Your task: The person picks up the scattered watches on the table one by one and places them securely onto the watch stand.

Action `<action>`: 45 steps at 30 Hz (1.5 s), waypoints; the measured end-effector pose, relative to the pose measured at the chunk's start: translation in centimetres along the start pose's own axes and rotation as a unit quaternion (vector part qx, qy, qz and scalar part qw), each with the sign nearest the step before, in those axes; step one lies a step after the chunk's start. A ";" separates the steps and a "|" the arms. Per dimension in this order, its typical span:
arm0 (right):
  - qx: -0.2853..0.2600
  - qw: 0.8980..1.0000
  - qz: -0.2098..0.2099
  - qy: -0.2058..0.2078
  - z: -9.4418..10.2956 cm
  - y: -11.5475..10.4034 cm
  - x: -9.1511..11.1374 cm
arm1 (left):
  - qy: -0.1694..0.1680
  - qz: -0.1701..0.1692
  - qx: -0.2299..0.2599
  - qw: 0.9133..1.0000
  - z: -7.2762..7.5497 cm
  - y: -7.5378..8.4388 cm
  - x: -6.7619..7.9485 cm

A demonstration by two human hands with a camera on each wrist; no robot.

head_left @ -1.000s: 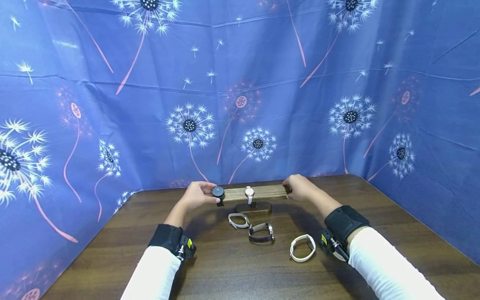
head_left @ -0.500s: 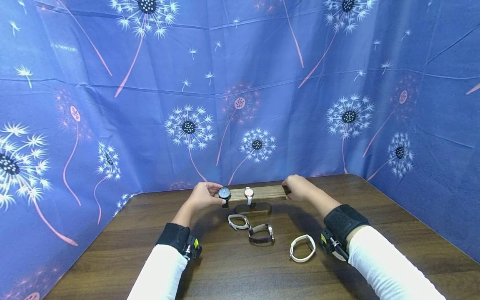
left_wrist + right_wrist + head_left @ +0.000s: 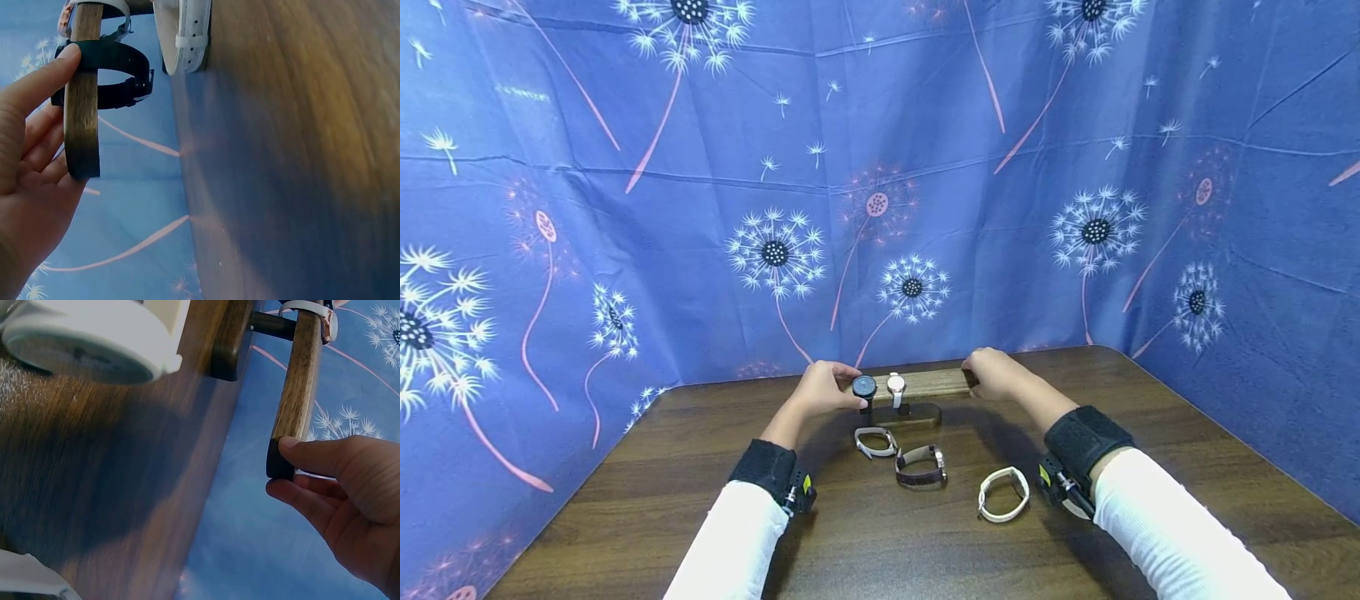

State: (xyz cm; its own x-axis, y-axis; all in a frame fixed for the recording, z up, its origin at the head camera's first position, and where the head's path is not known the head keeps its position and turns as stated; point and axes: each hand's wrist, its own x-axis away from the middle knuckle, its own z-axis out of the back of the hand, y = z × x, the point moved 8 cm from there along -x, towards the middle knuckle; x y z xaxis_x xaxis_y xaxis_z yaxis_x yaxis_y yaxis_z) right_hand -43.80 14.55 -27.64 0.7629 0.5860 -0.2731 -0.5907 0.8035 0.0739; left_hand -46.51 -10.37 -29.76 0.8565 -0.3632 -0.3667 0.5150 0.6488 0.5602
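A wooden watch stand (image 3: pixel 936 382) has a horizontal bar above a dark oval base. My left hand (image 3: pixel 827 387) pinches a black watch (image 3: pixel 864 386) looped around the bar near its left end. In the left wrist view the thumb presses the black strap (image 3: pixel 115 55) on the bar, with the other fingers behind it. A white-strapped watch (image 3: pixel 896 383) sits on the bar just right of the black one. My right hand (image 3: pixel 997 374) grips the bar's right end; the right wrist view shows thumb and fingers around its dark tip (image 3: pixel 280 459).
In front of the stand lie a pale-strapped watch (image 3: pixel 876 442), a dark brown-strapped watch (image 3: pixel 921 467) and a white watch (image 3: pixel 1003 494), all on the wooden table (image 3: pixel 880 550). A blue dandelion-print cloth (image 3: pixel 1000 250) hangs close behind the table.
The left hand has slid the black watch rightward along the bar, closer to the white-strapped watch. My right hand stays at the bar's right end.
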 end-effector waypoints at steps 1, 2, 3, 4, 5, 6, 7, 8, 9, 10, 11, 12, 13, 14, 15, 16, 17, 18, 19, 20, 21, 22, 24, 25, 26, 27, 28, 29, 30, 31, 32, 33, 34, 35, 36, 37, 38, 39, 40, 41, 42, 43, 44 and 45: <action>-0.001 1.000 -0.001 -0.001 0.0 0.0 0.0 | -0.002 0.000 -0.002 1.000 -0.1 0.1 -0.1; -0.002 1.000 -0.002 -0.004 0.0 0.0 0.0 | -0.004 0.000 -0.005 1.000 -0.2 0.2 -0.1; -0.003 1.000 -0.002 -0.007 0.0 0.0 -0.1 | -0.006 0.001 -0.006 1.000 -0.3 0.3 -0.2; -0.005 1.000 -0.005 -0.011 -0.1 0.0 -0.1 | -0.007 0.001 -0.008 1.000 -0.4 0.4 -0.2; -0.008 1.000 -0.007 -0.015 -0.2 0.1 -0.1 | -0.009 0.001 -0.009 1.000 -0.5 0.4 -0.3; -0.010 1.000 -0.010 -0.018 -0.2 0.1 -0.1 | -0.010 0.001 -0.010 1.000 -0.6 0.5 -0.3; -0.012 1.000 -0.012 -0.021 -0.2 0.1 -0.2 | -0.011 0.000 -0.014 1.000 -0.7 0.6 -0.3; -0.013 1.000 -0.014 -0.022 -0.2 0.1 -0.2 | -0.012 -0.002 -0.019 1.000 -0.8 0.7 -0.3; -0.013 1.000 -0.013 -0.022 -0.2 0.1 -0.1 | -0.013 -0.003 -0.022 1.000 -0.8 0.8 -0.4; -0.013 1.000 -0.015 -0.022 -0.2 0.1 -0.2 | -0.013 -0.004 -0.025 1.000 -0.9 0.9 -0.4; -0.012 1.000 -0.016 -0.022 -0.2 0.1 -0.2 | -0.012 -0.007 -0.030 0.999 -0.9 1.0 -0.4; -0.009 1.000 -0.015 -0.020 -0.1 0.1 -0.2 | -0.013 -0.008 -0.033 0.999 -1.0 1.1 -0.4; -0.012 1.000 -0.017 -0.021 -0.1 0.1 -0.2 | -0.014 -0.009 -0.035 0.999 -1.1 1.2 -0.4; -0.011 1.000 -0.019 -0.023 -0.1 0.1 -0.2 | -0.014 -0.012 -0.036 0.999 -1.1 1.4 -0.4; -0.011 0.999 -0.021 -0.024 -0.1 0.1 -0.2 | -0.014 -0.013 -0.037 0.999 -1.2 1.4 -0.4; -0.013 0.999 -0.025 -0.027 -0.2 0.2 -0.2 | -0.013 -0.014 -0.039 0.999 -1.3 1.5 -0.4; -0.014 0.999 -0.026 -0.030 -0.2 0.1 -0.2 | -0.012 -0.014 -0.039 0.999 -1.3 1.5 -0.4; -0.015 0.999 -0.026 -0.031 -0.2 0.1 -0.2 | -0.011 -0.013 -0.038 0.999 -1.4 1.5 -0.4; -0.017 0.999 -0.029 -0.033 -0.3 0.1 -0.2 | -0.008 -0.014 -0.039 0.999 -1.4 1.5 -0.4; -0.014 0.999 -0.029 -0.035 -0.3 0.1 -0.2 | -0.006 -0.013 -0.039 0.999 -1.4 1.5 -0.4; -0.013 0.999 -0.029 -0.036 -0.3 0.1 -0.2 | -0.006 -0.011 -0.038 0.999 -1.5 1.4 -0.4; -0.011 0.999 -0.029 -0.036 -0.3 0.1 -0.2 | -0.006 -0.009 -0.038 0.999 -1.5 1.4 -0.4; 0.000 0.999 -0.027 -0.035 -0.2 0.0 -0.2 | -0.005 -0.008 -0.037 0.999 -1.5 1.4 -0.4; 0.003 0.999 -0.026 -0.033 -0.2 0.0 -0.2 | -0.005 -0.010 -0.036 0.999 -1.5 1.4 -0.3; 0.006 0.999 -0.025 -0.033 -0.2 0.0 -0.2 | -0.004 -0.010 -0.036 0.999 -1.5 1.4 -0.3; 0.008 0.999 -0.025 -0.031 -0.1 -0.1 -0.2 | -0.002 -0.011 -0.036 0.999 -1.4 1.5 -0.3; 0.009 0.999 -0.026 -0.029 -0.1 -0.1 -0.2 | 0.000 -0.011 -0.036 0.999 -1.4 1.5 -0.3; 0.009 0.999 -0.027 -0.030 -0.1 -0.1 -0.1 | 0.000 -0.011 -0.036 0.999 -1.4 1.6 -0.3; 0.009 0.999 -0.028 -0.031 -0.1 -0.2 -0.1 | -0.001 -0.011 -0.035 0.999 -1.4 1.6 -0.3; 0.006 0.999 -0.033 -0.032 -0.1 -0.1 -0.1 | -0.002 -0.011 -0.034 0.999 -1.4 1.6 -0.3; 0.007 0.999 -0.034 -0.032 0.0 -0.2 -0.1 | -0.003 -0.010 -0.034 0.999 -1.3 1.6 -0.3; 0.005 0.999 -0.035 -0.035 -0.1 -0.2 -0.1 | -0.005 -0.008 -0.032 0.999 -1.3 1.6 -0.3; 0.003 0.999 -0.038 -0.038 -0.1 -0.2 -0.1 | -0.007 -0.007 -0.031 0.999 -1.3 1.5 -0.3; 0.001 0.998 -0.041 -0.040 -0.1 -0.2 0.0 | -0.010 -0.007 -0.030 0.999 -1.3 1.5 -0.2; 0.001 0.998 -0.043 -0.041 0.0 -0.2 0.0 | -0.012 -0.008 -0.032 0.999 -1.3 1.5 -0.2; 0.000 0.998 -0.047 -0.043 0.0 -0.3 0.0 | -0.014 -0.009 -0.033 0.999 -1.3 1.6 -0.1; -0.002 0.998 -0.049 -0.045 0.1 -0.3 0.0 | -0.014 -0.010 -0.033 0.999 -1.2 1.6 -0.1; -0.005 0.997 -0.054 -0.048 0.1 -0.3 0.0 | -0.014 -0.013 -0.035 0.999 -1.1 1.6 -0.1; -0.006 0.997 -0.058 -0.049 0.2 -0.3 0.0 | -0.013 -0.016 -0.036 0.999 -1.0 1.6 0.0; -0.008 0.997 -0.061 -0.050 0.3 -0.3 0.0 | -0.011 -0.019 -0.038 0.999 -0.8 1.7 0.0; -0.011 0.996 -0.064 -0.053 0.4 -0.4 0.0 | -0.008 -0.022 -0.040 0.999 -0.6 1.8 0.1; -0.014 0.996 -0.068 -0.053 0.5 -0.4 0.0 | -0.006 -0.025 -0.039 0.999 -0.4 1.9 0.2; -0.017 0.996 -0.071 -0.053 0.7 -0.5 0.0 | -0.002 -0.027 -0.041 0.999 -0.1 2.0 0.2; -0.020 0.996 -0.073 -0.051 1.0 -0.5 0.0 | 0.001 -0.029 -0.043 0.999 0.2 2.1 0.3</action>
State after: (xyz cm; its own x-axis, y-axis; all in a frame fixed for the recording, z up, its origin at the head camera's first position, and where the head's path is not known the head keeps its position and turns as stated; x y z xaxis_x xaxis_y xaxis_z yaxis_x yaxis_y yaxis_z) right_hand -43.20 14.25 -26.76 0.8629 0.4725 -0.1795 -0.4799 0.8773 0.0022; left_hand -45.14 -9.23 -28.59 0.8248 -0.4006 -0.3989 0.5594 0.6810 0.4727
